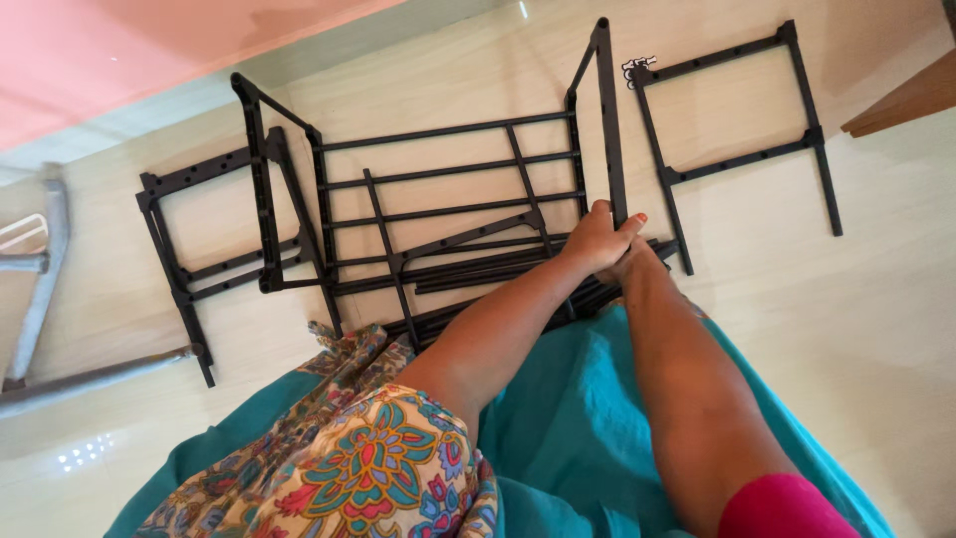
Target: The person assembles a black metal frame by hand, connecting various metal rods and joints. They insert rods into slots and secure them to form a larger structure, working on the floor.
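The person looks down at a pale floor [846,329] where black plastic rack parts lie. Both arms reach forward and the two hands meet at the same place, on the lower end of a black upright post [609,130] of the half-built rack [448,199].

The left hand [596,239] lies on top, with the fingers curled around the base of the post; one nail with red polish shows at the fingertip. The right hand [627,267] is mostly hidden under the left one, so I cannot tell how much it is closed or what it holds; it seems to touch the same post or the bundle of black bars [478,274] just beside it.

The rack lies flat in the middle of the floor, with its thin horizontal bars between two side frames. A separate side frame [737,110] lies apart on the right, and another frame [189,229] lies on the left, touching the rack. A small dark clip [637,68] lies near the top of the right frame.

A teal cloth [568,428] and a flowered cloth [378,458] cover the person's lap. A grey metal stand [45,279] is at the left edge.
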